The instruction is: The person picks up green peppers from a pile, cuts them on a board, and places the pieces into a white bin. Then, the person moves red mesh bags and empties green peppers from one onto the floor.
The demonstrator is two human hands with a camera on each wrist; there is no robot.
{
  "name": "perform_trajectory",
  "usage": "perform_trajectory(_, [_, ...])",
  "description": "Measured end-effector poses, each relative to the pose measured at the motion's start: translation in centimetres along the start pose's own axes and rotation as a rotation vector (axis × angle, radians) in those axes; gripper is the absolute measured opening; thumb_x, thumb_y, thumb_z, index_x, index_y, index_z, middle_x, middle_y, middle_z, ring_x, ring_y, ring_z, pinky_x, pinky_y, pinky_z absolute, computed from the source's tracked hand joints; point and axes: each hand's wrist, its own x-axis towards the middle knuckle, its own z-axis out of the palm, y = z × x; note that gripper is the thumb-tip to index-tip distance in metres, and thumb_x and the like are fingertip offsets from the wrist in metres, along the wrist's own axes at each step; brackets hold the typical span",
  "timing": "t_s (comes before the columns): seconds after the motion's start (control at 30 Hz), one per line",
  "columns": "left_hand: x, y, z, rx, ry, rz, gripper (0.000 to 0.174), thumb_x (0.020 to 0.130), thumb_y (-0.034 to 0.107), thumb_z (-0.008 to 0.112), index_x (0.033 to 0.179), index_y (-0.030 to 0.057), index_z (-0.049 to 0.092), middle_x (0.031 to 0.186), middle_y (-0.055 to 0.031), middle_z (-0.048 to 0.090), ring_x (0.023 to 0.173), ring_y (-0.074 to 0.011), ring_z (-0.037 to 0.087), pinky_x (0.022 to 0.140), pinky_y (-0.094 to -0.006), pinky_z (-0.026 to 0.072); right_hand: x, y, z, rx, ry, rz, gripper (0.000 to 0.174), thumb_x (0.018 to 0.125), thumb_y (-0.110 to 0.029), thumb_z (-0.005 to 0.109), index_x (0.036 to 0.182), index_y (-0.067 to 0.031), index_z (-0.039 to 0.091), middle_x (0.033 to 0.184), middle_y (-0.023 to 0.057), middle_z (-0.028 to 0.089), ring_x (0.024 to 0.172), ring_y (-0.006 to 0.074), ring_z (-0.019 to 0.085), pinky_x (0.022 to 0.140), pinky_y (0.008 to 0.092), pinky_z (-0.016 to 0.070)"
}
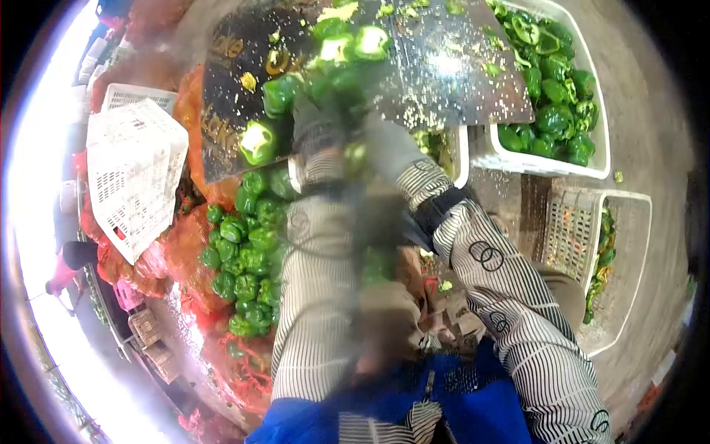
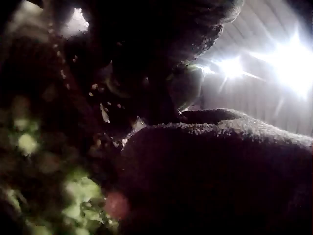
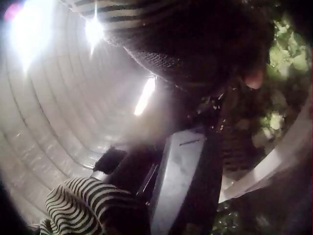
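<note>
My left hand [image 1: 316,129], in a dark glove, is at the near edge of a dark board [image 1: 414,81], beside a blurred green pepper [image 1: 342,83]. In the left wrist view a strip of green pepper [image 2: 190,88] shows between the dark gloved shapes, with pale seeds on the glove. Close to its right, my right hand [image 1: 388,148] in a grey glove is smeared by motion; in the right wrist view it is a dark shape with one lit fingertip [image 3: 253,78]. I cannot tell what it holds. A whole pepper [image 1: 281,95] and a cut-open pepper [image 1: 257,143] lie on the board's left.
Seeds and more opened peppers [image 1: 371,43] lie on the board. A white crate [image 1: 603,148] of peppers stands at the right, another crate [image 1: 573,229] below it. Whole peppers [image 1: 248,251] are heaped at the left by red net sacks and a tipped white crate [image 1: 137,166].
</note>
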Motion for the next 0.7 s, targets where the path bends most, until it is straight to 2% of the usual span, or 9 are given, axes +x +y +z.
perform_trajectory(0.1, [3.2, -0.8, 0.6, 0.164, -0.051, -0.108, 0.07, 0.099, 0.053, 0.037, 0.141, -0.0035, 0.04, 0.142, -0.0277, 0.045, 0.129, -0.0405, 0.048, 0.11, -0.046, 0.0374, -2.7, -0.2, -0.7, 0.017, -0.127, 0.091, 0.048, 0.083, -0.022, 0.073, 0.114, 0.0062, 0.049, 0.099, 0.0242, 0.066, 0.094, 0.0328, 0.068, 0.082, 0.0398, 0.0566])
perform_trajectory(0.17, [11.3, -4.4, 3.0, 0.561, -0.25, 0.06, 0.045, 0.103, 0.033, 0.037, 0.138, 0.0063, 0.047, 0.128, -0.0232, 0.057, 0.107, -0.0421, 0.063, 0.091, -0.0504, 0.052, -2.4, 2.3, 0.8, -0.034, -0.145, 0.105, 0.055, 0.083, -0.024, 0.073, 0.123, 0.0043, 0.048, 0.1, 0.0221, 0.067, 0.092, 0.0297, 0.068, 0.078, 0.0365, 0.0576])
perform_trajectory(0.23, [12.4, -7.7, 3.6, 0.482, 0.02, 0.356, 0.038, 0.1, 0.026, 0.049, 0.133, 0.0059, 0.051, 0.116, -0.0219, 0.063, 0.097, -0.0358, 0.066, 0.087, -0.0457, 0.054, -4.8, 3.3, 0.2, 0.001, 0.003, -0.109, 0.039, 0.09, -0.011, 0.06, 0.124, 0.0044, 0.05, 0.103, 0.0201, 0.064, 0.079, 0.0266, 0.068, 0.069, 0.0327, 0.0605])
perform_trajectory(0.37, [3.4, -4.4, -0.9, -0.41, 0.324, 0.419, 0.03, 0.098, 0.018, 0.055, 0.124, 0.0027, 0.058, 0.111, -0.0191, 0.066, 0.095, -0.0257, 0.066, 0.083, -0.0361, 0.0528, -1.3, 5.3, -2.0, 0.185, 0.017, -0.055, 0.052, 0.088, -0.018, 0.064, 0.135, -0.0019, 0.047, 0.094, 0.0133, 0.067, 0.053, 0.0148, 0.06, 0.051, 0.0269, 0.0525])
perform_trajectory(0.47, [-8.7, -7.9, -2.1, -0.907, 0.12, 0.497, 0.016, 0.092, 0.007, 0.064, 0.108, 0.0033, 0.065, 0.101, -0.0124, 0.069, 0.075, -0.0185, 0.065, 0.071, -0.0296, 0.0541, -0.1, 5.5, -5.6, 0.139, 0.07, -0.093, 0.047, 0.077, -0.014, 0.063, 0.121, 0.0013, 0.056, 0.1, 0.0201, 0.068, 0.085, 0.0303, 0.067, 0.079, 0.038, 0.0513])
perform_trajectory(0.53, [-15.9, -11.7, -0.4, -0.161, 0.006, 0.554, 0.024, 0.088, 0.005, 0.066, 0.112, 0.0074, 0.066, 0.107, -0.0091, 0.069, 0.095, -0.0236, 0.068, 0.072, -0.0364, 0.0572, 0.7, 7.6, -5.7, 0.133, 0.131, -0.223, 0.047, 0.077, -0.014, 0.063, 0.121, 0.0011, 0.056, 0.097, 0.0197, 0.068, 0.083, 0.0296, 0.067, 0.078, 0.0381, 0.0515])
perform_trajectory(0.57, [-17.8, -13.2, 1.1, -0.136, -0.218, 0.548, 0.021, 0.087, 0.009, 0.066, 0.109, 0.005, 0.066, 0.103, -0.0115, 0.069, 0.093, -0.0269, 0.067, 0.078, -0.0373, 0.0561, 0.7, 8.6, -5.3, 0.127, 0.179, -0.344, 0.046, 0.077, -0.013, 0.062, 0.12, 0.0008, 0.056, 0.094, 0.0194, 0.069, 0.081, 0.0289, 0.067, 0.077, 0.0381, 0.0518])
perform_trajectory(0.6, [-19.5, -14.6, 2.7, -0.115, -0.44, 0.542, 0.02, 0.087, 0.012, 0.066, 0.105, 0.0027, 0.067, 0.1, -0.0139, 0.069, 0.091, -0.0302, 0.067, 0.084, -0.0382, 0.055, -2.6, 5.8, -7.0, 0.451, -0.041, 0.026, 0.046, 0.077, -0.013, 0.062, 0.12, 0.0014, 0.057, 0.097, 0.0205, 0.068, 0.088, 0.0287, 0.066, 0.082, 0.0376, 0.0512])
perform_trajectory(0.7, [-20.8, -15.9, 9.2, 0.09, -0.432, 1.021, 0.022, 0.085, 0.016, 0.066, 0.102, 0.0017, 0.067, 0.098, -0.0168, 0.068, 0.091, -0.0331, 0.066, 0.085, -0.0412, 0.0542, -5.4, 7.7, -6.5, 0.711, -0.017, -0.172, 0.05, 0.077, -0.013, 0.06, 0.125, 0.0009, 0.054, 0.1, 0.0227, 0.067, 0.091, 0.0322, 0.066, 0.084, 0.0389, 0.051])
